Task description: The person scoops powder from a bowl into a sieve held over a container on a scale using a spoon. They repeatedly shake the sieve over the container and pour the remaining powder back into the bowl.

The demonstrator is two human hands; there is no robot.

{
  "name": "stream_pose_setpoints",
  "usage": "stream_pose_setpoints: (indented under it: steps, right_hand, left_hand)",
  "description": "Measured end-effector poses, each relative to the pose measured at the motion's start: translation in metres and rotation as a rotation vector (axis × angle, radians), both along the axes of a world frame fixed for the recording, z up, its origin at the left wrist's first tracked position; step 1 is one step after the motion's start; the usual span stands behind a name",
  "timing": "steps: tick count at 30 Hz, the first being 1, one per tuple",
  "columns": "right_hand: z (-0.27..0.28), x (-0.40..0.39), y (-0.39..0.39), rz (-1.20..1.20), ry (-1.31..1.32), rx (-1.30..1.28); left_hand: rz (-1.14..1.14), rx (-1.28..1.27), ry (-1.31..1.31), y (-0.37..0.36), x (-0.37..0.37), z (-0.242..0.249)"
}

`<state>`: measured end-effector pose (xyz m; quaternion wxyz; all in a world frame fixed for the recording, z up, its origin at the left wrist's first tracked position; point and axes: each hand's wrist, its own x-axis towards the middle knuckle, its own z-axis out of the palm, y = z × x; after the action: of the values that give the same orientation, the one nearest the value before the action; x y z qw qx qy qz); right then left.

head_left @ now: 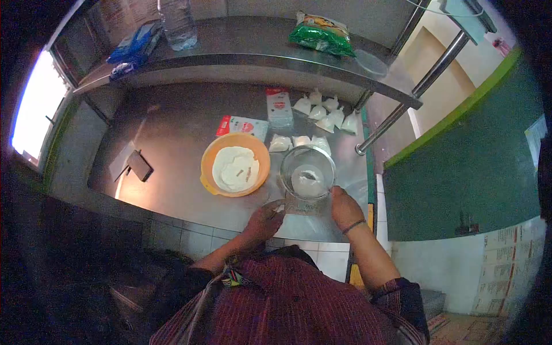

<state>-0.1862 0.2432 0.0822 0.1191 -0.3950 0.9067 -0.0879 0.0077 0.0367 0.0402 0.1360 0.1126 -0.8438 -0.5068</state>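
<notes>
My right hand (347,210) is closed on the near right edge of a round metal bowl (283,175). White powder (305,185) lies in the bottom of this bowl, with a darker patch in its middle. Just left of it and nearer to me, my left hand (265,221) is closed, with a small whitish bit at its fingertips that I cannot make out. To the left stands an orange plastic bowl (207,164) holding a heap of white flour (234,168), on which small brownish pieces lie. Neither hand touches the orange bowl.
Several tied bags of white powder (318,111) and two red-and-white packs (280,107) sit behind the bowls on the metal table (178,126). A dark phone-like object (140,165) is at left. The shelf above carries a green packet (322,39), a blue packet (135,46) and a bottle (179,26).
</notes>
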Motion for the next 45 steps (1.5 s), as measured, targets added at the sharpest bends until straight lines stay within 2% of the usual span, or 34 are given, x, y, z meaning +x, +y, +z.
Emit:
stream_pose_setpoints:
  steps: [2, 5, 9, 11, 15, 17, 18, 20, 24, 26, 27, 29, 32, 36, 38, 39, 41, 42, 44, 45]
  right_hand:
    - [0.026, 0.021, -0.004, -0.098, 0.015, -0.099]
    - [0.012, 0.031, 0.0, -0.222, -0.043, -0.202]
    - [0.013, 0.042, -0.004, -0.29, 0.025, -0.257]
    - [0.005, 0.041, -0.003, -0.412, -0.048, -0.33]
    - [-0.032, 0.025, 0.007, -0.465, -0.152, -0.429]
    - [-0.045, 0.019, 0.007, -0.446, -0.179, -0.603]
    - [-0.044, 0.017, 0.006, -0.447, -0.18, -0.599]
    - [-0.036, 0.013, -0.004, -0.643, -0.529, -0.569]
    - [-0.05, 0.008, -0.006, -0.549, -0.51, -0.645]
    - [-0.054, 0.012, -0.01, -0.346, -0.278, -0.691]
    - [-0.049, 0.014, -0.015, -0.349, -0.279, -0.688]
    - [-0.038, 0.019, -0.02, -0.607, -0.545, -0.579]
    - [-0.033, 0.019, -0.018, -0.505, -0.473, -0.531]
    - [-0.043, 0.019, -0.017, -0.462, -0.496, -0.575]
    - [-0.049, 0.022, -0.017, -0.417, -0.441, -0.555]
    - [-0.045, 0.023, -0.016, -0.417, -0.441, -0.553]
    - [-0.026, 0.027, -0.015, -0.369, -0.403, -0.402]
    - [-0.019, 0.029, -0.019, -0.365, -0.404, -0.4]
    - [-0.008, 0.034, -0.025, -0.404, -0.356, -0.359]
    - [-0.013, 0.034, -0.025, -0.407, -0.354, -0.357]
  left_hand:
    - [-0.04, -0.072, -0.155, -0.01, -0.005, -0.005]
    - [-0.081, -0.032, -0.162, -0.018, -0.009, -0.005]
    - [-0.192, 0.07, -0.251, -0.032, -0.016, -0.01]
    - [-0.229, 0.072, -0.205, -0.036, -0.017, -0.011]
    - [-0.224, 0.072, -0.088, -0.04, -0.017, -0.01]
    - [-0.292, 0.128, -0.255, -0.047, -0.021, 0.007]
    - [-0.293, 0.132, -0.256, -0.046, -0.022, -0.002]
    - [-0.241, 0.027, -0.03, -0.044, -0.022, -0.026]
    - [-0.226, 0.092, -0.069, -0.04, -0.025, -0.023]
    - [-0.223, 0.061, -0.11, -0.038, -0.026, -0.014]
    - [-0.225, 0.064, -0.112, -0.037, -0.026, -0.016]
    - [-0.205, 0.071, -0.085, -0.036, -0.025, -0.02]
    - [-0.216, 0.035, -0.077, -0.037, -0.031, -0.04]
    - [-0.214, 0.037, -0.089, -0.039, -0.03, -0.031]
    - [-0.293, -0.098, -0.071, -0.043, -0.03, -0.042]
    - [-0.293, -0.097, -0.071, -0.045, -0.03, -0.029]
    - [-0.332, -0.019, -0.286, -0.052, -0.032, 0.011]
    - [-0.328, -0.018, -0.287, -0.051, -0.031, -0.003]
    - [-0.247, -0.193, 0.295, -0.046, -0.027, -0.042]
    - [-0.249, -0.19, 0.296, -0.046, -0.028, -0.039]
